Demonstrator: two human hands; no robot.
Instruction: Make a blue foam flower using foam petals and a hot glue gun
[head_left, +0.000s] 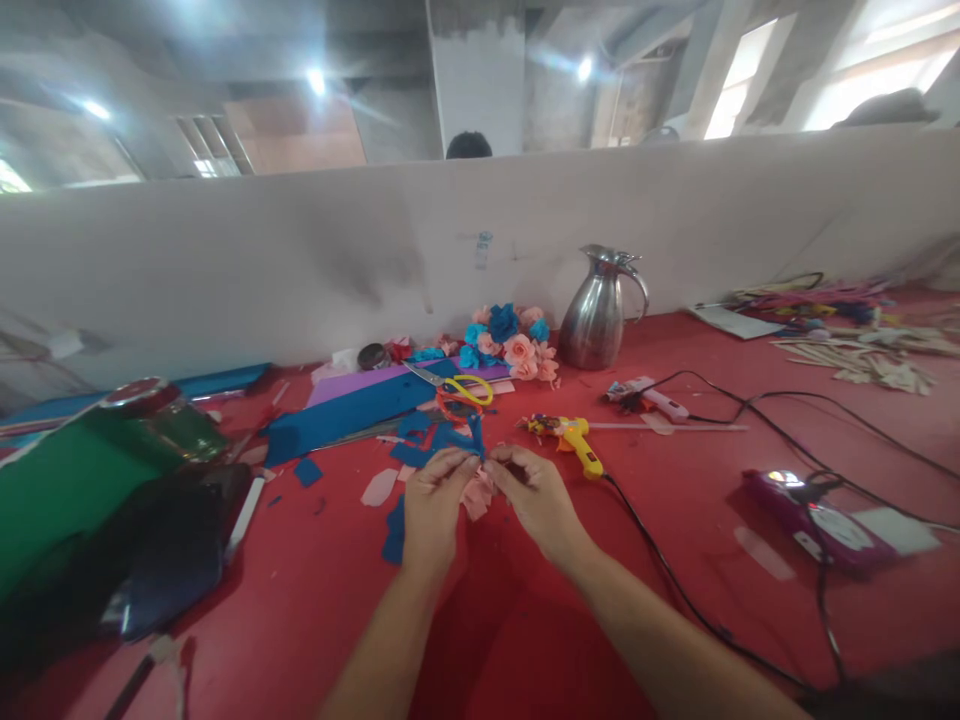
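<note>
Through the head camera I see a narrow blue paper piece [477,436] upright over the red table [300,620], pinched in the fingertips of my left hand [437,495] and right hand [541,500], which hide its lower end, while blue marks [484,243] on the white partition [262,260] I cannot read.

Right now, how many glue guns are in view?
2. A yellow glue gun lies on the red table, just beyond and right of the right hand; a pink glue gun lies farther back and right. Clutter could hide another.
</note>
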